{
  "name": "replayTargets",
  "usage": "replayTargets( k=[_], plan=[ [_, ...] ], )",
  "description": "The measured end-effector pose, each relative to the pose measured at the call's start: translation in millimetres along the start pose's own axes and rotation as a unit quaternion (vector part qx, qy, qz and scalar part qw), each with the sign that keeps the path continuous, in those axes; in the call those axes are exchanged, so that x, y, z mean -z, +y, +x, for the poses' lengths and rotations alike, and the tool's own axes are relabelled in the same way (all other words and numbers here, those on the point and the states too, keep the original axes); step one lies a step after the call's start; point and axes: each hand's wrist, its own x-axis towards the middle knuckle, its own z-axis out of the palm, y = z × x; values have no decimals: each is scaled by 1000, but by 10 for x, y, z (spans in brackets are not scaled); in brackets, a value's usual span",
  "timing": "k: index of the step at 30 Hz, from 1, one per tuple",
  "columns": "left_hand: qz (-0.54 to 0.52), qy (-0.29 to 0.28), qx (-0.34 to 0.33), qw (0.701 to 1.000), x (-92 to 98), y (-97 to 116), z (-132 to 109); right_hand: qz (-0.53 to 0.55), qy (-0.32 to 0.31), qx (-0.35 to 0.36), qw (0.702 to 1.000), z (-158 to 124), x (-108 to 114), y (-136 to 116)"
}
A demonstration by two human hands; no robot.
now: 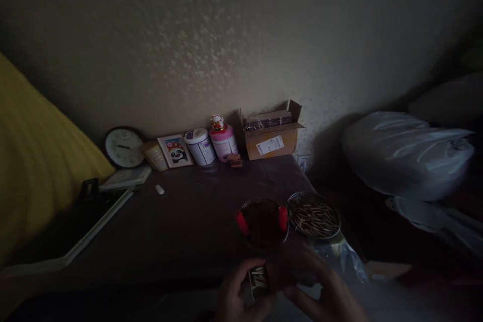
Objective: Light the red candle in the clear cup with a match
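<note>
My left hand is closed around a small matchbox tray with pale matchsticks in it. A dark reddish-brown matchbox sleeve sits right beside the tray, between my hands, and looks partly slid over it. The thumb and fingers of my right hand grip the sleeve's right side. Just beyond my hands stands a round pot with dark contents and a red grip on either side. To its right, a round metal dish holds many loose matchsticks.
Along the wall stand a clock, a panda picture, two canisters and an open cardboard box. A white-edged board lies at left near a yellow curtain. White plastic bags bulge at right.
</note>
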Motion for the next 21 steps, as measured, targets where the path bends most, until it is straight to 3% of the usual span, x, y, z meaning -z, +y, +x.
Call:
replayTargets(
  k=[9,14,21],
  plan=[
    [126,-33,-154,979,-52,-189,-40,-152,-58,69,984,11,-156,-115],
    [147,-20,-185,972,-62,-288,-33,-172,-44,81,981,37,-159,-140],
    [143,-30,-163,976,-106,-209,-40,-174,-31,90,980,33,-161,-166]
  ],
)
